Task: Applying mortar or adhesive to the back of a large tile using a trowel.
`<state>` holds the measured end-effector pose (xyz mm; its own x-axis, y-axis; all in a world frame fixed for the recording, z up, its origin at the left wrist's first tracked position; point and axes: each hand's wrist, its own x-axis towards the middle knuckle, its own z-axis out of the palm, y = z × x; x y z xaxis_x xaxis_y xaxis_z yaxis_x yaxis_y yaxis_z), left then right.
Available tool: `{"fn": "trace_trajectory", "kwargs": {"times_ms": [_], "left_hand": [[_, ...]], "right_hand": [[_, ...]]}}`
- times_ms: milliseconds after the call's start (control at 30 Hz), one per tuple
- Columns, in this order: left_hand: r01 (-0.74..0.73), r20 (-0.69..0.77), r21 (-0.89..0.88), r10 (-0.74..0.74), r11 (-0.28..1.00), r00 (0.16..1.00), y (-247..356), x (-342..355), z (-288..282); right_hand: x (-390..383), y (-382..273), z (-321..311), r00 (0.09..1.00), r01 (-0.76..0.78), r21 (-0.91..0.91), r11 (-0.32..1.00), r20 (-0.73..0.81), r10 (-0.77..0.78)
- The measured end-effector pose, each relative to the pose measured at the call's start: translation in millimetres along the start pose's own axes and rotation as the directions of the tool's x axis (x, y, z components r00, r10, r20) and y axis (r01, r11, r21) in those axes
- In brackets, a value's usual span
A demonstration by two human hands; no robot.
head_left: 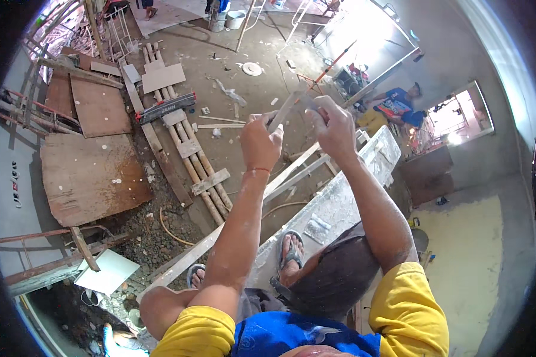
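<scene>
Both arms are raised in front of me, high above the floor. My left hand (261,141) is closed on a thin, flat grey strip (284,110) that slants up to the right. My right hand (335,126) is closed too, its thumb and fingers pinching a pale flat piece (308,102) whose upper end meets the strip. I cannot tell whether these are two pieces or one bent strip. Under me is a plaster-smeared plank (348,199), with one sandalled foot (290,256) on it.
Bamboo poles joined by boards (187,149) lie at left, with a long red-and-grey tool (165,108) across them. Plywood sheets (95,178) rest beyond them. A co-worker (396,107) is at right near a window opening (461,116). White buckets (235,19) stand at the back.
</scene>
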<state>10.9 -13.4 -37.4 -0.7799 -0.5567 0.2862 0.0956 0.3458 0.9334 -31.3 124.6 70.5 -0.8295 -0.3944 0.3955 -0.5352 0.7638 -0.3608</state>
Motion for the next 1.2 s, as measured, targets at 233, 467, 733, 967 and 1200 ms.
{"fn": "trace_trajectory", "kwargs": {"times_ms": [233, 467, 733, 967, 1200], "left_hand": [[0.066, 0.056, -0.008, -0.066, 0.998, 0.996, 0, 4, -1], [-0.014, 0.014, 0.015, 0.014, 1.0, 1.0, -5, 5, 3], [0.06, 0.057, 0.018, -0.061, 0.998, 0.997, -8, 4, 4], [-0.017, -0.022, 0.06, 0.018, 0.998, 1.0, 0, 1, 1], [0.031, -0.006, 0.051, -0.031, 0.998, 0.999, -1, 0, -1]], "right_hand": [[1, 4, 0, 0.995, 0.092, 0.03, 0.995, -0.03, -0.091], [-5, 4, 8, 0.94, 0.34, 0.034, 0.94, 0.018, -0.341], [-8, -2, 7, 0.961, 0.256, -0.009, 0.967, 0.113, -0.253], [-6, 1, 10, 0.97, 0.24, 0.041, 0.97, 0.02, -0.241], [5, 3, -2, 0.998, 0.024, -0.018, 1.0, -0.054, -0.025]]}}
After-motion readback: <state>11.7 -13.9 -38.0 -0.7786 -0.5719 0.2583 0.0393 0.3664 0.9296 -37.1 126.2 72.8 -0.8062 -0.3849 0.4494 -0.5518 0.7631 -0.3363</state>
